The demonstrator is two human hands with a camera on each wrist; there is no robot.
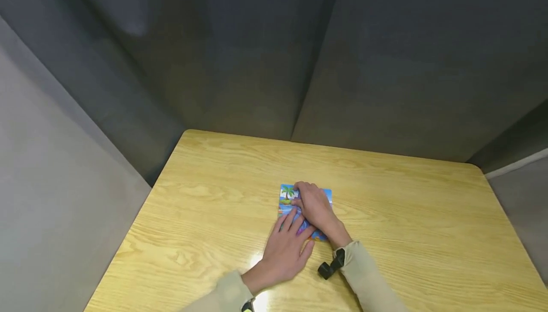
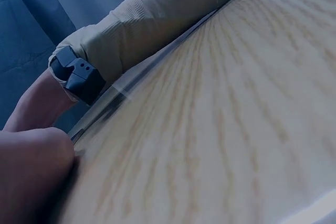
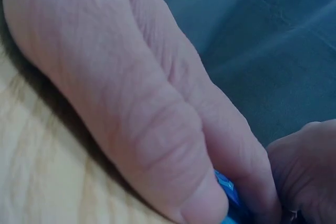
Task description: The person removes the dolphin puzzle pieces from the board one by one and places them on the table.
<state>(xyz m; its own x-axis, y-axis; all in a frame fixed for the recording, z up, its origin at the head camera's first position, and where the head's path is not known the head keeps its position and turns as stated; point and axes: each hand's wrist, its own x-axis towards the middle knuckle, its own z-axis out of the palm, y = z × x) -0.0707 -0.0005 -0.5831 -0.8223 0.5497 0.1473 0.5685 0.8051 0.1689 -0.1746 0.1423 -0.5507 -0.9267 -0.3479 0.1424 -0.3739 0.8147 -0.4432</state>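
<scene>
A square, colourful picture card (image 1: 286,194) with a palm tree, blue water and purple shapes lies on the wooden table. My left hand (image 1: 286,251) rests palm down over its near edge, fingers straight and spread. Across the right part arches my right hand (image 1: 317,206), its fingers curled and its thumb near the palm tree. In the right wrist view the thumb (image 3: 173,145) and a finger beside it close on a bit of blue. Much of the card's middle and right is hidden under the hands. The left wrist view catches only part of the left hand (image 2: 34,174).
The light wooden table (image 1: 205,217) spreads out on all sides of the card. Dark grey curtains (image 1: 257,64) hang behind its far edge, with a pale panel (image 1: 51,183) at left. A black strap mount (image 1: 331,265) sits on the right wrist.
</scene>
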